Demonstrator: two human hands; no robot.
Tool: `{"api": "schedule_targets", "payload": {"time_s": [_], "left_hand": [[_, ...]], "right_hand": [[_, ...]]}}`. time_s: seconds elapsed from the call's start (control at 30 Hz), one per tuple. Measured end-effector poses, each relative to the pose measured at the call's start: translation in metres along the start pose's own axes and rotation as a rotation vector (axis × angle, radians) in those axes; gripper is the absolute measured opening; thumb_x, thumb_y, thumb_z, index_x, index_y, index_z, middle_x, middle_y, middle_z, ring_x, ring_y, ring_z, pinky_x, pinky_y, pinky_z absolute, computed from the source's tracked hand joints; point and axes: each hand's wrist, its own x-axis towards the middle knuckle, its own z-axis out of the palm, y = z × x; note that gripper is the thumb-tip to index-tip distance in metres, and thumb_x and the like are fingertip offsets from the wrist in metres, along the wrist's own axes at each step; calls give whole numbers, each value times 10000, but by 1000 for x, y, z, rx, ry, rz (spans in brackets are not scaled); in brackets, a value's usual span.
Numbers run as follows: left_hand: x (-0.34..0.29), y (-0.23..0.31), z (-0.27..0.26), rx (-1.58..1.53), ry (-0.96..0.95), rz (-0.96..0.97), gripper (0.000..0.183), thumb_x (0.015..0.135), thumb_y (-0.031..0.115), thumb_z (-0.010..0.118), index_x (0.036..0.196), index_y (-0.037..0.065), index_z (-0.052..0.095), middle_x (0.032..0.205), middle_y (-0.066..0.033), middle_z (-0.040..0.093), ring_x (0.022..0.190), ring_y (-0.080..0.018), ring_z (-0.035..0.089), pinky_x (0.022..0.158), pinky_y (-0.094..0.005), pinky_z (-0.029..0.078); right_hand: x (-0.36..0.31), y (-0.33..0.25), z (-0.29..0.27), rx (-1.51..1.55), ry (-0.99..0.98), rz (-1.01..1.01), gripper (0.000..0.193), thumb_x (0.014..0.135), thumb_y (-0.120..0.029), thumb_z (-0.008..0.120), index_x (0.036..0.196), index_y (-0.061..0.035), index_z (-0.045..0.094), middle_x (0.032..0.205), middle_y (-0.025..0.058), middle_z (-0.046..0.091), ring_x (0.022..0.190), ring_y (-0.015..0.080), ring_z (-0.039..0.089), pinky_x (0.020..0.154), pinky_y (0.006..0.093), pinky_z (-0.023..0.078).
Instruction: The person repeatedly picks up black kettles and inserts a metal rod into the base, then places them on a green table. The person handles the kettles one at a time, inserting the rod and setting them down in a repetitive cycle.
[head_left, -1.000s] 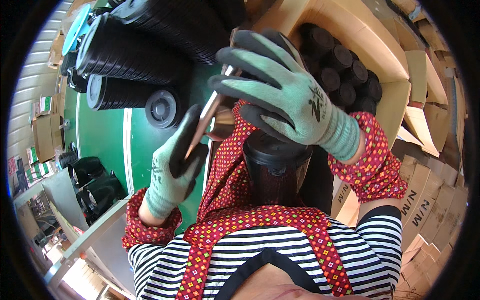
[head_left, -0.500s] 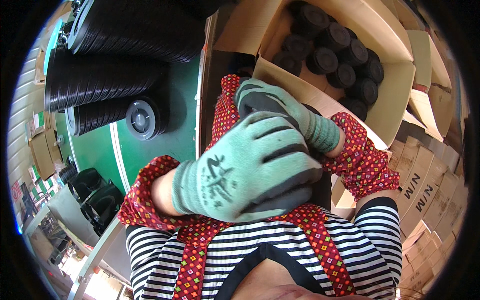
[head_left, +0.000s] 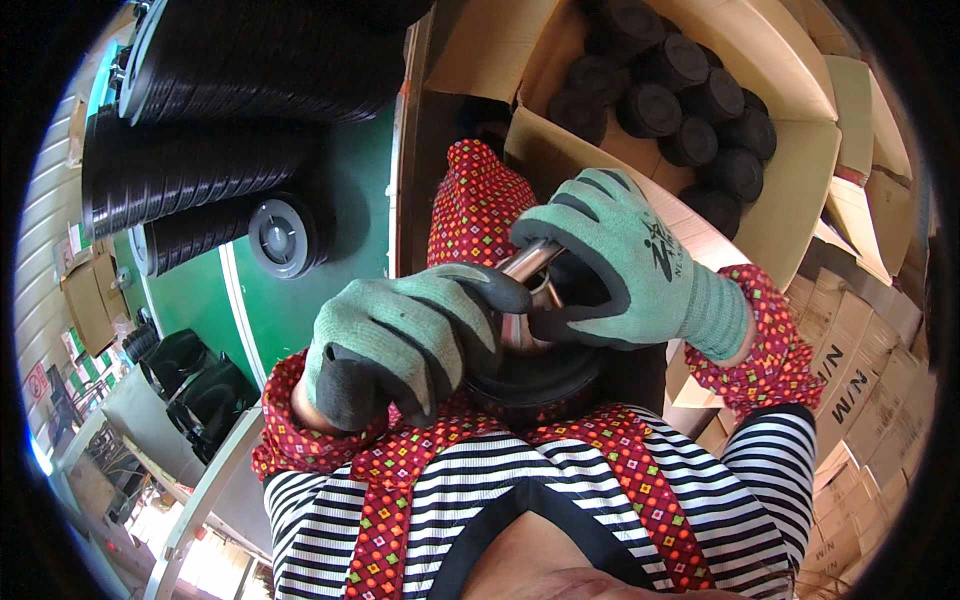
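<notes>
Both my hands wear green gloves with black-coated fingers. My right hand [head_left: 640, 265] closes its fingers and thumb around a shiny metal piece [head_left: 530, 260] in front of my chest. The metal shows as a short bar with a curved, cup-like part below it. My left hand [head_left: 405, 340] is curled, its upper finger pressed against the bar's lower end. Its other fingers bend down beside the metal. Just beneath, a black round piece [head_left: 535, 385] sits close to my apron; how it joins the metal is hidden by my fingers.
An open cardboard box [head_left: 620, 175] with several black round pieces [head_left: 655, 110] stands at the far right. Long stacks of black ribbed discs [head_left: 190, 160] lie on a green table [head_left: 350, 270] at left, beside a grey-faced spool [head_left: 282, 237]. Closed cartons [head_left: 845, 370] are piled at right.
My hands were overlapped, left over right; now they are apart at the metal piece. The metal and the black round piece have come into view between them.
</notes>
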Motion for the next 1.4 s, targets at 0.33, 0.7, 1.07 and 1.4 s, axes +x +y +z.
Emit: {"api": "schedule_targets", "payload": {"time_s": [0.33,0.7,1.07,1.4], "left_hand": [[65,62,46,1134,-208,-1001,781,854,201,776,1493,-87,430,1221,-302,670,1022,-415,719,893,-460,570],[16,-80,-60,793,-58,-200,350,862,240,688,1133,20,701,936,-193,736,830,-416,710,746,-444,561],[16,-58,-61,1047,201,-182,247,870,259,771,959,30,751,868,-189,716,775,-396,696,690,-432,543],[-185,-51,-48,1439,854,-500,219,851,176,824,980,25,730,872,-172,726,780,-330,722,712,-405,555]], "right_hand": [[14,-8,-10,-118,11,-21,559,764,-433,841,1141,-74,639,987,116,619,957,336,598,866,475,446],[17,-83,-42,-539,-317,305,768,853,-337,756,1498,10,526,1062,170,636,759,290,638,704,425,503],[17,-73,-41,-614,-32,81,661,876,-285,725,1473,-40,584,1300,213,615,1222,412,576,1054,535,414],[-33,-14,22,29,86,232,691,806,-260,872,1397,-7,617,1384,219,636,1306,402,590,1131,471,447]]}}
